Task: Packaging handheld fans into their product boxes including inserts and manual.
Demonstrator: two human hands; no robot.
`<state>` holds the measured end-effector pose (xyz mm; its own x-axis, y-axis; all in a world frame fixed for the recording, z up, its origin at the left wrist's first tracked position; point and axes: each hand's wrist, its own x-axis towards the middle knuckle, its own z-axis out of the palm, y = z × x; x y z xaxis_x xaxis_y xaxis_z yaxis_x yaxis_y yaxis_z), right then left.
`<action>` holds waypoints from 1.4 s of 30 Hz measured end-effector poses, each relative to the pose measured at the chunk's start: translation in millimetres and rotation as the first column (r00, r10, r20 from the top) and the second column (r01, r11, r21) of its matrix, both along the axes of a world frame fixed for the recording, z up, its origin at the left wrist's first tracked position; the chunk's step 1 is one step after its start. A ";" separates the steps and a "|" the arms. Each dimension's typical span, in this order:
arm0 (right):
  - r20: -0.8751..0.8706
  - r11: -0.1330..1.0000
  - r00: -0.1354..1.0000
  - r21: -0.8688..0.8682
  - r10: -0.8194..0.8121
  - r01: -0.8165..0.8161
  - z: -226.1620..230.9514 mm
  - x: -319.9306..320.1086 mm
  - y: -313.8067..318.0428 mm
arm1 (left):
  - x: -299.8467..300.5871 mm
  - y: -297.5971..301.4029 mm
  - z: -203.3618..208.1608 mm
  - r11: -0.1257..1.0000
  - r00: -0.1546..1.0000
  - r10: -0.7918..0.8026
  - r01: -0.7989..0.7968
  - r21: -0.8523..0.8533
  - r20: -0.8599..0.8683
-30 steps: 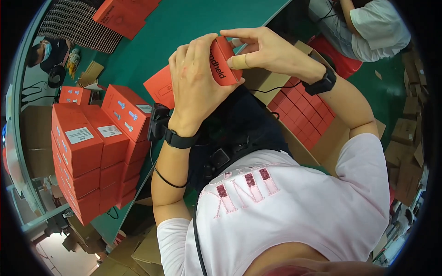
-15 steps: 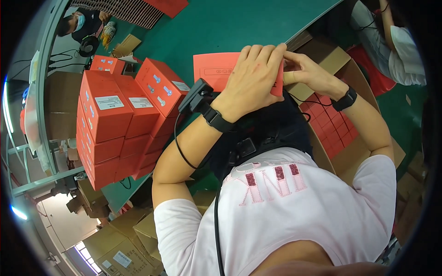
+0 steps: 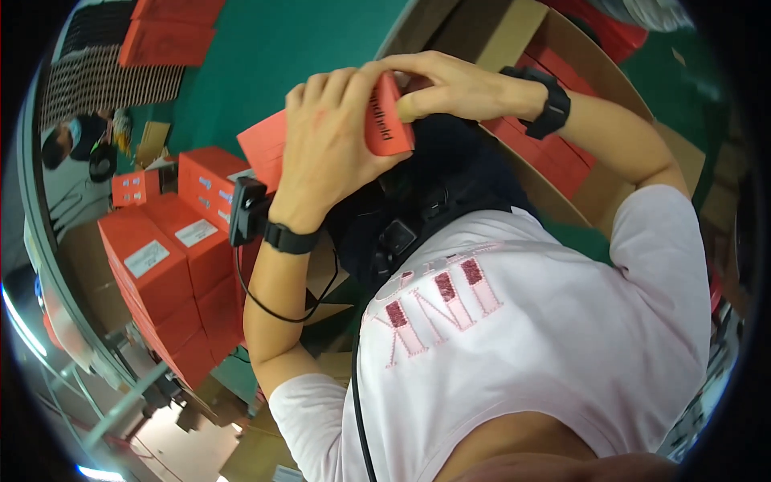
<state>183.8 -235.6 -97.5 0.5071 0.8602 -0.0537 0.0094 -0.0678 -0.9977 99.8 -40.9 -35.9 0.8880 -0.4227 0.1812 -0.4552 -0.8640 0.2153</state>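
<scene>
A red-orange cardboard box (image 3: 262,146) is held between both my hands over the table edge, its printed end face turned toward the right. My left hand (image 3: 325,132) is wrapped over its top with the fingers bent over the far edge and the thumb near the end. At that end, my right hand (image 3: 438,84) closes on the box's edge, the thumb against the end face and the fingers partly hidden behind. Black straps circle both wrists, and the left one carries a small black device (image 3: 247,213) with a cable.
A stack of red-orange boxes (image 3: 165,207) with white labels stands at left. Below right is an open brown carton (image 3: 526,186) holding several red boxes (image 3: 554,157). On the green table (image 3: 249,60) lie corrugated sheets (image 3: 120,88) and red boxes (image 3: 170,40). A person (image 3: 76,140) is at far left.
My view has swung, so the table, box stack and carton appear shifted. The box is more tilted, showing more of its end face. Both hands stay on it.
</scene>
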 end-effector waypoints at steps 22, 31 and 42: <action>0.148 0.991 0.982 -0.044 -0.121 0.129 18.0 -19.7 -14.4 | -12.8 -1.7 4.4 0.998 0.996 -0.053 0.051 -0.030 -0.067; -0.034 0.999 0.998 -0.003 -0.045 0.045 9.1 -27.1 -9.3 | -14.3 -6.8 7.9 0.993 0.982 -0.115 0.109 -0.047 -0.152; 0.013 0.998 0.999 0.024 -0.050 0.049 -0.8 -31.7 -13.2 | -12.7 -4.7 4.9 0.987 0.976 -0.153 0.145 -0.064 -0.155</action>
<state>152.1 -248.8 -98.3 0.5497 0.8349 -0.0263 0.0202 -0.0448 -0.9988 87.1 -45.6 -31.0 0.8349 -0.5462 0.0680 -0.5342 -0.7745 0.3386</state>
